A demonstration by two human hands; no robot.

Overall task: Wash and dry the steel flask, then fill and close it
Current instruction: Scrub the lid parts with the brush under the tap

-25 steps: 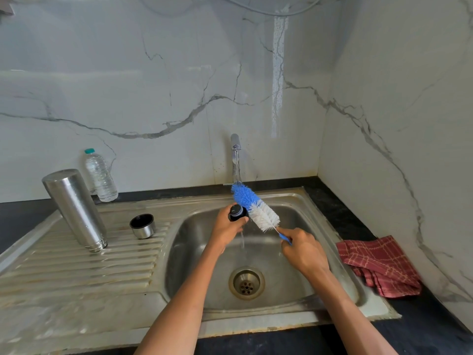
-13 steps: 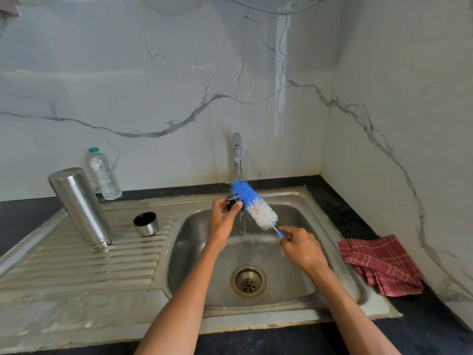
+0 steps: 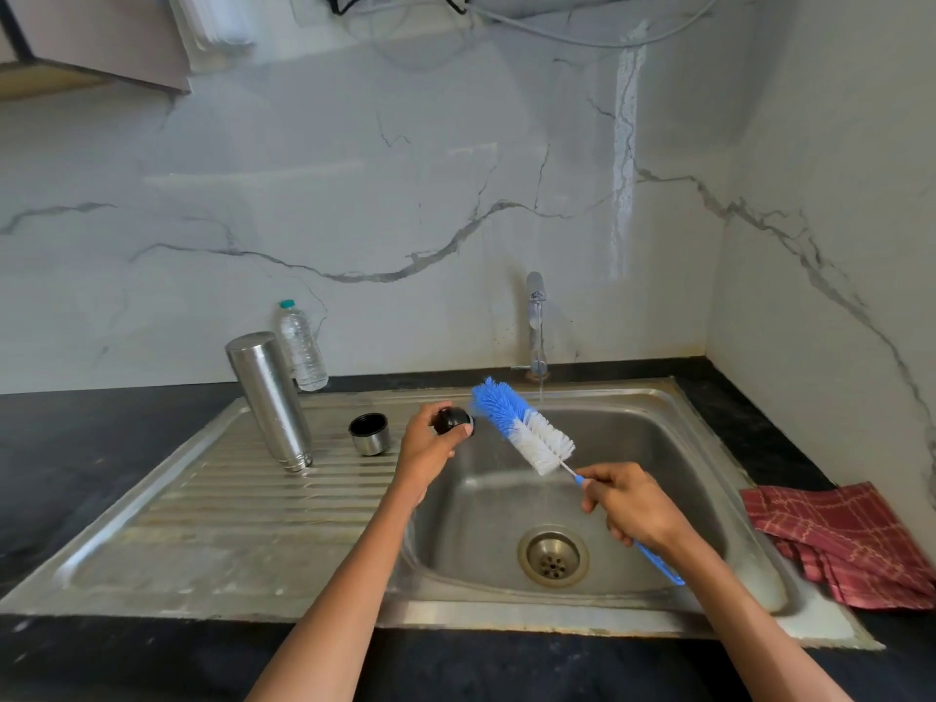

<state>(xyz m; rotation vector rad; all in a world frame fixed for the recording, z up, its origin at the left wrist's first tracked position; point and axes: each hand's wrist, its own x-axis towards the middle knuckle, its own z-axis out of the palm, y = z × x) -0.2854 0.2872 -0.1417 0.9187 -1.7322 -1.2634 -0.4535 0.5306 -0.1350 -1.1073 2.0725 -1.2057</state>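
Observation:
The steel flask (image 3: 271, 400) stands upside down on the ribbed drainboard (image 3: 263, 494), left of the basin. Its steel cup lid (image 3: 369, 434) sits mouth up beside it. My left hand (image 3: 430, 448) grips the small black stopper (image 3: 452, 420) over the basin's left rim. My right hand (image 3: 630, 504) holds the blue handle of a bottle brush (image 3: 524, 432), whose blue and white bristles point up and left, their tip close to the stopper. A thin stream of water falls from the tap (image 3: 536, 321) into the sink basin (image 3: 658, 448).
A clear plastic water bottle (image 3: 302, 347) stands against the marble wall behind the flask. A red checked cloth (image 3: 841, 542) lies on the black counter right of the sink. The drain (image 3: 553, 555) sits in the basin floor. The wall closes in on the right.
My left hand has carried the stopper left, out from under the tap stream to the basin's left rim. The brush followed it leftward. The camera tilted up.

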